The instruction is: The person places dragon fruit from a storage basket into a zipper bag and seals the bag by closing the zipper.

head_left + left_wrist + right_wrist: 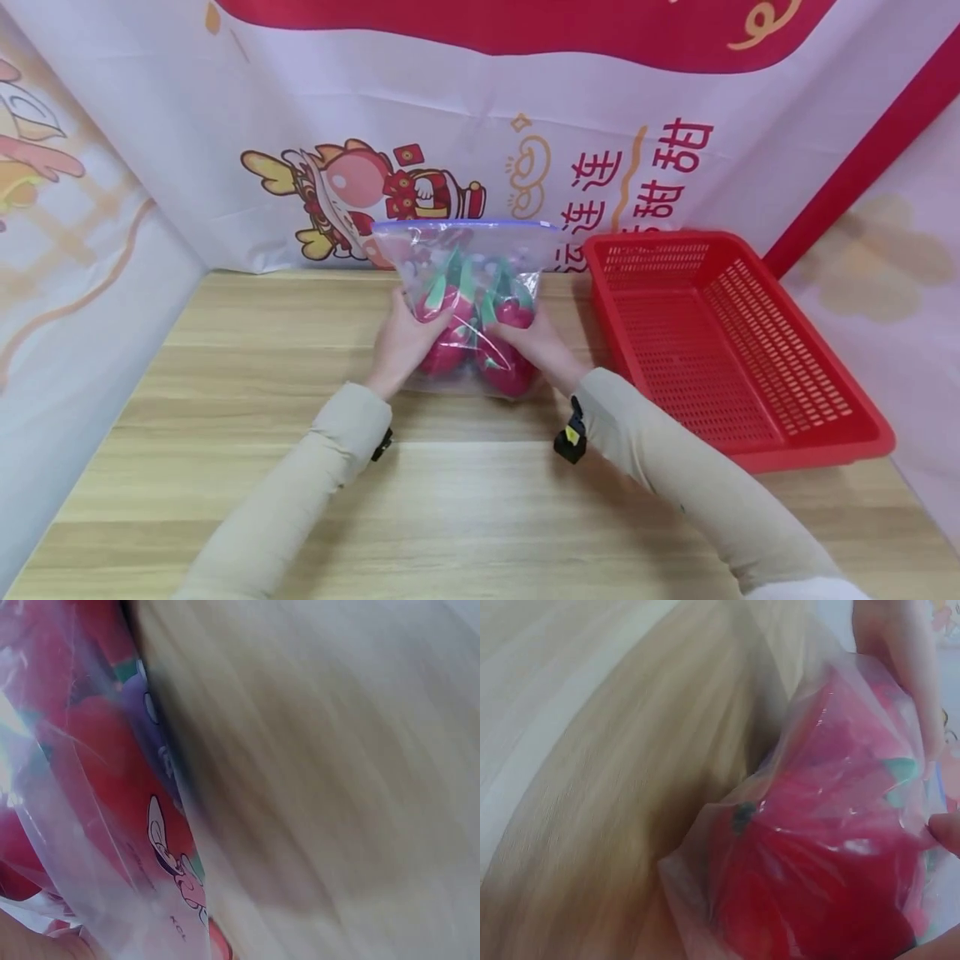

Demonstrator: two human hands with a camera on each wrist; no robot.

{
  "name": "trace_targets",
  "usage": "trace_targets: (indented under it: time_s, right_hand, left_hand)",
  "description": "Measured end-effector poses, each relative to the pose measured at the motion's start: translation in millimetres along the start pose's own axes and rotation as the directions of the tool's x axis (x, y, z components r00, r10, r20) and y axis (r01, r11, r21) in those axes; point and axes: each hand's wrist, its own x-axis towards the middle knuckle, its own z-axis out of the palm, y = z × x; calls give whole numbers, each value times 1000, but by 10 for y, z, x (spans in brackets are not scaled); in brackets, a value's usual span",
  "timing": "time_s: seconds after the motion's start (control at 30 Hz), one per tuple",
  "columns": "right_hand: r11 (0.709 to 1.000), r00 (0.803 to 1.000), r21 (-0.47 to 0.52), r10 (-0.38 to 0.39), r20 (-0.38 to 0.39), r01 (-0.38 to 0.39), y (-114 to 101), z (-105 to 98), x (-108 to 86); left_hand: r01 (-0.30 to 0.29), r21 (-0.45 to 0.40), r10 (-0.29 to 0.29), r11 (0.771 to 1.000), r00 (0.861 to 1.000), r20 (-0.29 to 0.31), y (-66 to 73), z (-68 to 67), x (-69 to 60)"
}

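Between my two hands stands a clear zip bag (480, 382) with a purple strip along its top edge. Inside it are two pink dragon fruits with green leaf tips, the left one (444, 354) and the right one (508, 373). My left hand (405, 342) grips the bag's left side, thumb across the front. On the opposite side my right hand (542, 343) grips it the same way. The fingers behind the bag are hidden. Up close, the left wrist view shows the bag's printed plastic (150, 922); in the right wrist view the bag (817, 847) bulges over red-pink fruit.
A red plastic basket (622, 333) with slotted walls stands to the right on the wooden table (465, 500). Behind the table hangs a white printed cloth (450, 92) with red lettering and cartoon figures. Dark straps with small devices sit at both wrists.
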Motion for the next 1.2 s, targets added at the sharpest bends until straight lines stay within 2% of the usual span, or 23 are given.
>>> trace_targets:
  time_s: [0.1,0.23,0.43,0.6,0.83,1.07,1.2]
  right_hand:
    - [999,999,-9,38,-20,-38,-43,146,26]
    - [999,998,-3,50,-38,-50,-122,350,50]
    - [998,998,38,-55,37,54,-186,640,81]
    - [992,986,-6,-124,112,125,-192,819,127]
    - [989,982,-36,-137,129,142,-224,933,201]
    - [990,980,2,-143,140,144,-213,937,225]
    - [987,976,-14,-153,153,157,-184,903,250]
  left_hand:
    - [-2,22,2,1000,1000,0,-49,-154,29]
    - [12,29,-12,1000,1000,1,-162,-379,102]
    - [99,14,-98,995,995,-25,-367,-715,133]
    - [129,-20,-130,991,989,-66,-515,-900,105]
    - [130,-14,-131,991,984,-119,-601,-989,111]
    - [124,-51,-129,991,983,-129,-579,-964,132]
    - [119,-88,-131,989,982,-136,-553,-935,145]
